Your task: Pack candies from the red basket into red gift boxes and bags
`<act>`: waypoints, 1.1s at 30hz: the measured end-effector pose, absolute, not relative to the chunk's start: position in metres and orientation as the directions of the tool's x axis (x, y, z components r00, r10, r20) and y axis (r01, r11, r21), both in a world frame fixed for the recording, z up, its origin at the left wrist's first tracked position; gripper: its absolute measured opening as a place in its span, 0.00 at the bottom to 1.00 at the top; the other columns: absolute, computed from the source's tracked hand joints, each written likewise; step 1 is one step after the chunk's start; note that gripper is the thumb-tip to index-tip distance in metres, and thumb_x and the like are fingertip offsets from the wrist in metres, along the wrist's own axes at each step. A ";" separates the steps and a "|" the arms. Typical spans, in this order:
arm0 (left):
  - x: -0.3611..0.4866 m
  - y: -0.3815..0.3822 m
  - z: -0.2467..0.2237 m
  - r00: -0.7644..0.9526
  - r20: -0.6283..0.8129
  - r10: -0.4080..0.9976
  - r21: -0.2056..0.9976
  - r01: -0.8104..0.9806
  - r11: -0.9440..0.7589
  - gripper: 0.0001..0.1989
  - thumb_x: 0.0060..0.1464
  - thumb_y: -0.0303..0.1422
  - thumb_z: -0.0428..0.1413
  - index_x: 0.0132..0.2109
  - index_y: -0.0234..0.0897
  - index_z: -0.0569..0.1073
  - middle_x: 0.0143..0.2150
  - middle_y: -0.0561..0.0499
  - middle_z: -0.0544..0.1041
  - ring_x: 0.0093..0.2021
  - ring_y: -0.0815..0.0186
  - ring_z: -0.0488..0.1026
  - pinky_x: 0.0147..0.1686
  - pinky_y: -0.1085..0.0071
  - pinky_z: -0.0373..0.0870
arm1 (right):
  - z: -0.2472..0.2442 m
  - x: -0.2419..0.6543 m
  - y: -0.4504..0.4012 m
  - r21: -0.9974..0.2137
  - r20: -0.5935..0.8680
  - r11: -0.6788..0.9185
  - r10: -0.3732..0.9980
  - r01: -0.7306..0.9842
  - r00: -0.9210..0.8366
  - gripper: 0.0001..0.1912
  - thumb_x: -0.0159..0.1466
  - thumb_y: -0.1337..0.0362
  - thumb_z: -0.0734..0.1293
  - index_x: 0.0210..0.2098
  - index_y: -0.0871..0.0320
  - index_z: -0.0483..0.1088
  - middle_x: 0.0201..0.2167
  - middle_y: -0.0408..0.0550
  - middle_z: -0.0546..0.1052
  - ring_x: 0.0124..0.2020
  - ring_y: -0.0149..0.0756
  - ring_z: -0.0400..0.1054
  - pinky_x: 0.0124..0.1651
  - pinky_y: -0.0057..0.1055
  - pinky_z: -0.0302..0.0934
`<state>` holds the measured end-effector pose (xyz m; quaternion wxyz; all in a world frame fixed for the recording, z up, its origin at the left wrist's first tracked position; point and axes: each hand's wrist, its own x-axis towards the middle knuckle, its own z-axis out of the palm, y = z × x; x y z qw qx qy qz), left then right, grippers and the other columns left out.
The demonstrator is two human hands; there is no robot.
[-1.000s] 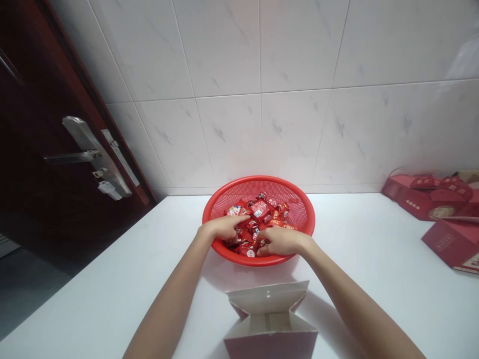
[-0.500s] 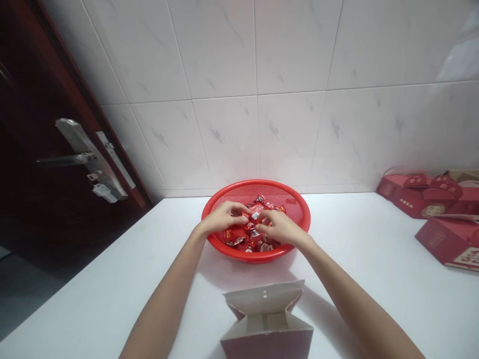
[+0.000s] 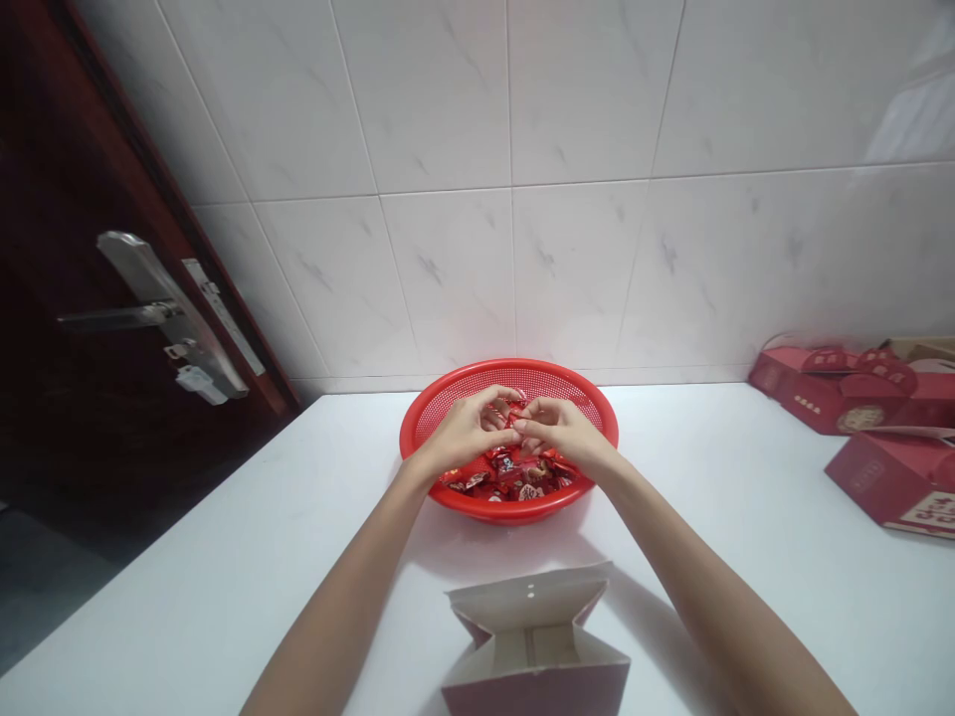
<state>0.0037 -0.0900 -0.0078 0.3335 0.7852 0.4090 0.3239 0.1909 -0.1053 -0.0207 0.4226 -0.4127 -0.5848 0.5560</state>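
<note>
A red plastic colander basket stands on the white table against the wall, with red-wrapped candies lying in its lower half. Over the basket, my left hand curls its fingers around red-wrapped candy. Facing it, my right hand is closed too, its fingertips pinching red wrappers; the two hands nearly touch. How many pieces each hand has is hidden by the fingers. Between my forearms, nearer to me, a paper gift box stands upright with its top open and its pale inside showing.
Several folded red gift boxes sit at the table's far right, one red box closer to me. A tiled wall rises behind the white table. On the left is a dark door with a metal handle and keys.
Both hands have come closer together above the basket, and their fingers have closed on red-wrapped candies. The basket and the open box stay in place; the view has shifted slightly.
</note>
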 end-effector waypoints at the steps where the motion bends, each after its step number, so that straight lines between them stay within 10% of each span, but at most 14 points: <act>1: 0.002 -0.089 -0.008 0.455 0.235 0.859 0.779 0.440 -0.446 0.24 0.48 0.39 0.64 0.53 0.38 0.72 0.45 0.48 0.79 0.43 0.61 0.75 0.43 0.66 0.73 | -0.021 0.191 -0.105 -0.999 0.037 0.043 0.958 0.016 -0.284 0.10 0.62 0.65 0.71 0.28 0.58 0.66 0.24 0.41 0.76 0.23 0.27 0.72 0.29 0.23 0.67; 10: -0.020 -0.080 -0.014 0.408 -0.383 0.829 0.307 0.903 -0.302 0.12 0.56 0.35 0.52 0.28 0.37 0.75 0.30 0.49 0.79 0.32 0.60 0.75 0.31 0.69 0.65 | -0.024 0.188 -0.103 -1.000 -0.022 -0.022 0.978 0.007 -0.209 0.12 0.62 0.66 0.69 0.30 0.55 0.59 0.21 0.36 0.72 0.19 0.31 0.74 0.23 0.23 0.64; 17: -0.027 -0.058 -0.017 0.320 -0.200 0.926 0.213 0.937 -0.277 0.31 0.54 0.28 0.50 0.66 0.36 0.67 0.70 0.41 0.65 0.69 0.52 0.62 0.61 0.65 0.63 | -0.018 0.186 -0.109 -0.995 -0.094 -0.098 0.963 -0.002 -0.254 0.11 0.67 0.69 0.64 0.31 0.54 0.57 0.22 0.34 0.69 0.19 0.32 0.75 0.22 0.25 0.67; 23: -0.037 -0.023 0.003 0.343 -0.170 0.924 0.200 0.930 -0.309 0.30 0.49 0.28 0.52 0.60 0.37 0.73 0.60 0.46 0.76 0.59 0.55 0.73 0.55 0.68 0.68 | -0.015 0.184 -0.110 -0.995 -0.103 -0.099 0.953 0.027 -0.286 0.10 0.69 0.69 0.63 0.33 0.54 0.56 0.23 0.34 0.68 0.20 0.30 0.75 0.22 0.23 0.66; 29: -0.014 -0.008 -0.006 0.305 -0.386 0.871 0.093 0.952 -0.292 0.10 0.43 0.30 0.59 0.35 0.38 0.81 0.31 0.47 0.82 0.36 0.57 0.78 0.36 0.70 0.72 | -0.019 0.183 -0.106 -0.996 -0.090 -0.086 0.957 0.027 -0.277 0.10 0.69 0.70 0.62 0.33 0.54 0.57 0.24 0.35 0.69 0.21 0.30 0.75 0.20 0.22 0.63; 33: 0.002 -0.004 -0.028 0.219 -0.384 0.897 -0.020 0.969 -0.246 0.12 0.40 0.30 0.63 0.36 0.35 0.80 0.35 0.38 0.82 0.41 0.47 0.79 0.41 0.61 0.73 | -0.020 0.184 -0.106 -0.996 -0.084 -0.085 0.956 0.007 -0.281 0.09 0.67 0.70 0.63 0.33 0.55 0.57 0.24 0.35 0.69 0.21 0.31 0.75 0.21 0.23 0.64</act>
